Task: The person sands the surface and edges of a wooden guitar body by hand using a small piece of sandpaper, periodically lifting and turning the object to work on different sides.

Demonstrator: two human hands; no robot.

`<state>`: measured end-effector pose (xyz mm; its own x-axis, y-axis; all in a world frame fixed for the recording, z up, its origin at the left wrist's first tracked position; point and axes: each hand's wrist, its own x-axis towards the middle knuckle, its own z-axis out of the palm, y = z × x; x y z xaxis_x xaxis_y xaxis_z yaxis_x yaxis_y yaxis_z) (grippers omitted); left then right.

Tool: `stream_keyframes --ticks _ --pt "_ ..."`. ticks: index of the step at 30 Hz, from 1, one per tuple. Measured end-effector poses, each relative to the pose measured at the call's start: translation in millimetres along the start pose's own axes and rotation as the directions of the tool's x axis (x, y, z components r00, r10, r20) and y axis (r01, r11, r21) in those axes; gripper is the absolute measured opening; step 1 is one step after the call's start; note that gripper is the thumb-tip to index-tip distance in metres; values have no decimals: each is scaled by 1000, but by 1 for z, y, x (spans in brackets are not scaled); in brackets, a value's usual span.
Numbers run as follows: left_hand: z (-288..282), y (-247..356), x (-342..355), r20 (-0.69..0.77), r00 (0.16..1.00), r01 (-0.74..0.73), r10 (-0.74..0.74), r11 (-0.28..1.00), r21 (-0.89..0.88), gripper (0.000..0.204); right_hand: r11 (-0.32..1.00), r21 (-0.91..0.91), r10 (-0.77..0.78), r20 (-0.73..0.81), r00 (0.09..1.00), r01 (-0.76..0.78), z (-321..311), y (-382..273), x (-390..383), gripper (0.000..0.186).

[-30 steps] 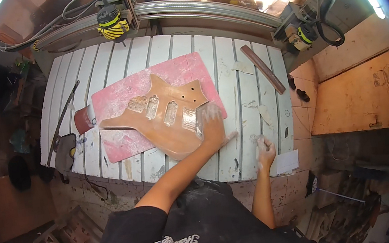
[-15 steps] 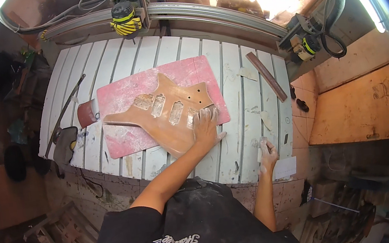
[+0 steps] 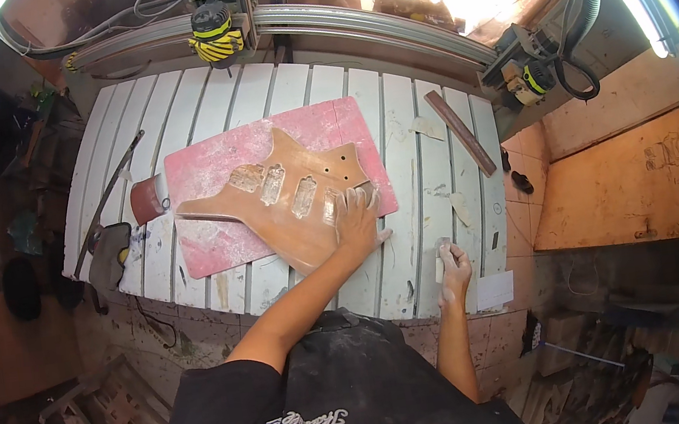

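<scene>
A brown wooden electric guitar body point(image 3: 291, 205) with cut-out cavities and small holes lies on a dusty pink board point(image 3: 209, 250). My left hand point(image 3: 355, 220) rests flat on its near right part, fingers spread. Over the table's near right edge, clear of the guitar body, my right hand point(image 3: 453, 270) is closed with the fingers bent together. A small flat whitish piece point(image 3: 440, 269) shows beside those fingers; its kind is not clear. Pale dust coats both hands.
The slatted white table point(image 3: 340, 83) carries a dark wooden bar point(image 3: 459, 132), torn pale scraps point(image 3: 461, 209), a white sheet point(image 3: 495, 289), a reddish-brown cup point(image 3: 148, 200), a long dark rod point(image 3: 107, 191) and a grey object point(image 3: 111, 250). Behind runs a metal rail point(image 3: 348, 18) with a machine head point(image 3: 213, 35).
My right hand has moved slightly left, toward the guitar body. My left hand stays at the same place on the guitar body. The whole view has shifted a little.
</scene>
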<state>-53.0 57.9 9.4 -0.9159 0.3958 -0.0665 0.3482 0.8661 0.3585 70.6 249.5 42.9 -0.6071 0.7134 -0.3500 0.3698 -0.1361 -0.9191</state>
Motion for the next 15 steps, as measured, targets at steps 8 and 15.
stream_keyframes --ticks 8,15 --pt "9 -4 -34 -87 995 -46 44 999 -21 85 980 123 131 194 972 -157 0 18 0 37" --pt "-17 -30 -57 -84 991 -133 108 906 -401 49 882 -437 -75 238 968 175 15 67 22 39"
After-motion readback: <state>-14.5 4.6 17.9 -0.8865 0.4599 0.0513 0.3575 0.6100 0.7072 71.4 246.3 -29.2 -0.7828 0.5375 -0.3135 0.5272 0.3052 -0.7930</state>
